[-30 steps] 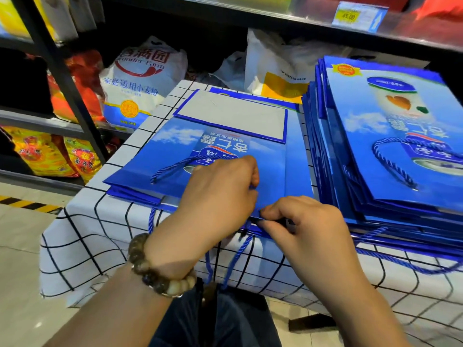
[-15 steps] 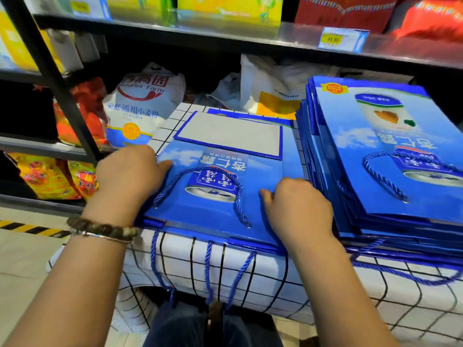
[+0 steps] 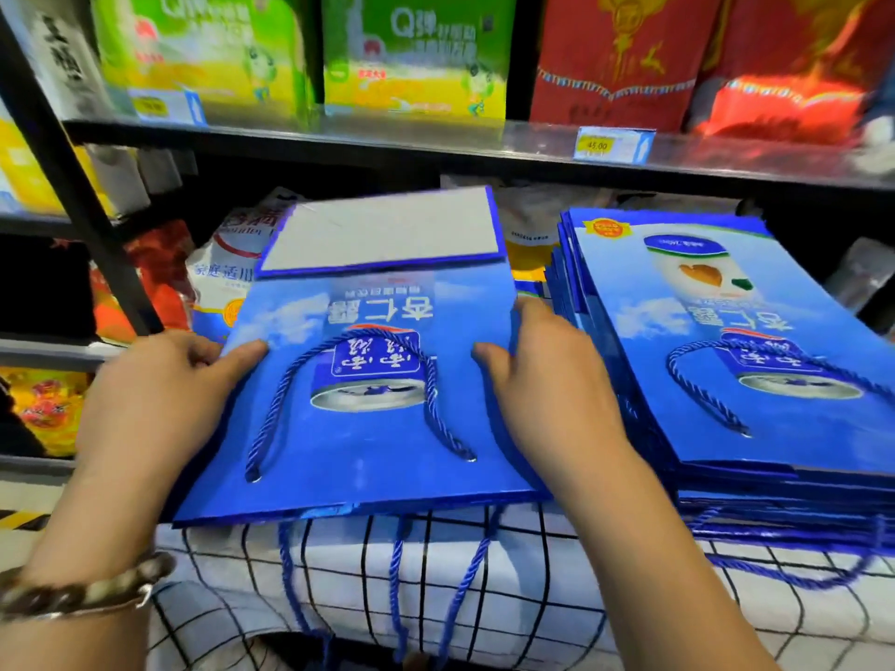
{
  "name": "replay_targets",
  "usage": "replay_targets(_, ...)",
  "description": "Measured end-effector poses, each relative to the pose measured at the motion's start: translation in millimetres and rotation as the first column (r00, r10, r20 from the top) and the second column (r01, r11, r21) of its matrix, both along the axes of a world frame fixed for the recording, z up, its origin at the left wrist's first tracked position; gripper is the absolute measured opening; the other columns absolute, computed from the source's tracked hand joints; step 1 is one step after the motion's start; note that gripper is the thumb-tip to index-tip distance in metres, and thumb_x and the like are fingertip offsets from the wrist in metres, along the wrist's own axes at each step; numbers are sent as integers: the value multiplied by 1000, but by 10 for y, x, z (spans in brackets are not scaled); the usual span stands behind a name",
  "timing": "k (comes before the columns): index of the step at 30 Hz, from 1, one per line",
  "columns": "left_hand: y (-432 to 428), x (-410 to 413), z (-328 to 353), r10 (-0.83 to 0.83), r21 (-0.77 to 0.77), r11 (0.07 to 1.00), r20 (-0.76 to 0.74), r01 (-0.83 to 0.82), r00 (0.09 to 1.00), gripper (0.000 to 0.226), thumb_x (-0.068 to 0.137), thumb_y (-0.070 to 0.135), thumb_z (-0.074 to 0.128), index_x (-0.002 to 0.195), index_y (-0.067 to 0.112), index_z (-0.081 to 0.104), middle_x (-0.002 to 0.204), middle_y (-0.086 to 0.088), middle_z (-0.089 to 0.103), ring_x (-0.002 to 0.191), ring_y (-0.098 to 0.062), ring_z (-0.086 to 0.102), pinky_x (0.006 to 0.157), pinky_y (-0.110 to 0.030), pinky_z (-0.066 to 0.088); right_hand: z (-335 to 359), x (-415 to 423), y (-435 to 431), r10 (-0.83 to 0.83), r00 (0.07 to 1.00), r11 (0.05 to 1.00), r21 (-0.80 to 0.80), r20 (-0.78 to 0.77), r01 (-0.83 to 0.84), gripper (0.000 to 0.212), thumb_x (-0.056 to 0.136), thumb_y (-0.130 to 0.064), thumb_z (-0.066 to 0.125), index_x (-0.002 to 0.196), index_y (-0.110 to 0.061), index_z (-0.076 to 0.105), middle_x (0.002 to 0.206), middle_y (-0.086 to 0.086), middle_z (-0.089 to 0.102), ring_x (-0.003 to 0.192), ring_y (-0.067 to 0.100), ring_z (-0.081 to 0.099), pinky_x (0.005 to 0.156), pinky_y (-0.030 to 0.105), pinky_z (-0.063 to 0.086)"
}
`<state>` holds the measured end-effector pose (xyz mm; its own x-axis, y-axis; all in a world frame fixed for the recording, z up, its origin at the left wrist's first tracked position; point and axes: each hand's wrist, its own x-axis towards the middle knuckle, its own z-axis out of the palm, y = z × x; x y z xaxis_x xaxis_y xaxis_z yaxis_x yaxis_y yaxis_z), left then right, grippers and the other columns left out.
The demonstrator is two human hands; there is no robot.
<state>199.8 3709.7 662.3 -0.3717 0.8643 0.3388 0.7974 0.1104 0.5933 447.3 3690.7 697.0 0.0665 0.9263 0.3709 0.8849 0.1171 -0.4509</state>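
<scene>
L hand (image 3: 150, 394) + R hand (image 3: 547, 394): fingers (image 3: 237, 355) gripping the flat blue bag (image 3: 368, 438) by its side edges, thumbs on top. Bag's over the counter (image 3: 532, 573) front, just left of the bag stack (image 3: 755, 360).

Blue gift bag (image 3: 368, 428), black-checked white tablecloth (image 3: 532, 573)

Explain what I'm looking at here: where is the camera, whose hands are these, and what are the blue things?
There is no machine: a person wears one camera on the head, looking forward and down at their own arms. The left hand and right hand each grip a side edge of a flat, folded blue paper bag with rope handles, thumbs on top. Beneath is a table under a checked cloth. A stack of the same bags sits to its right. Shop shelves stand behind.
</scene>
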Motion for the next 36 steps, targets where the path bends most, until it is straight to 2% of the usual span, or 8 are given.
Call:
replay_targets(3,-3,47,237,-64,122,991,127,49,990,52,61,74,55,64,23,63,55,-14,59,55,-34,56,56,-44,48,369,220,-46,29,995,985,168,98,-45,24,89,-34,55,90,-13,45,99,15,58,94,36,50,62,34,22)
replay_targets(8,112,747,681,-296,278,926,118,254,948,52,74,53,65,52,7,58,47,-10,54,48,-23,45,52,-34,36,894,1011,-59,-33,970,969,245,242,-28,30,84,-29,61,98,-3,61,98,18,63,93,34,54,69,37,27)
replay_targets(16,362,2189,745,-534,82,842,-15,533,846,53,79,57,57,55,9,58,61,-7,62,73,-29,61,58,-30,41,821,2278,-298,-283,949,959,62,142,277,38,82,-18,66,113,3,61,109,29,62,103,39,56,82,34,34)
replay_targets(23,417,2446,325,-552,-192,829,-123,525,825,46,82,59,52,72,14,52,93,-13,65,85,-31,57,63,-31,36,282,2628,-137,-252,919,927,-196,304,319,40,87,-28,60,117,-2,59,114,22,62,108,35,56,85,38,40)
replay_targets(28,322,2434,568,-496,52,848,-269,527,825,44,87,55,46,62,18,42,77,-3,52,82,-27,53,62,-31,33,430,2587,2,-221,871,964,-37,439,263,35,83,-29,64,113,-12,63,103,20,59,98,35,55,72,31,33)
replay_targets(31,353,2656,638,-693,-35,700,-277,713,666,36,90,52,42,100,21,58,109,-2,57,102,-22,51,81,-34,39,527,2306,158,-89,927,990,-68,365,122,40,89,-29,56,123,-10,56,125,13,57,114,27,51,90,29,34)
replay_targets(33,412,2818,530,-797,-266,598,-301,756,524,56,91,54,36,133,17,42,142,-7,39,129,-24,35,104,-41,29,482,2143,278,28,931,971,-232,365,62,40,92,-33,50,123,-8,55,130,10,54,117,26,49,96,31,33)
replay_targets(36,516,2915,289,-840,-436,543,-297,718,454,70,92,56,27,148,18,9,157,-5,-3,144,-19,-3,114,-45,0,294,2102,415,107,908,914,-400,404,71,43,94,-40,43,115,-4,54,120,14,55,111,30,50,94,38,37)
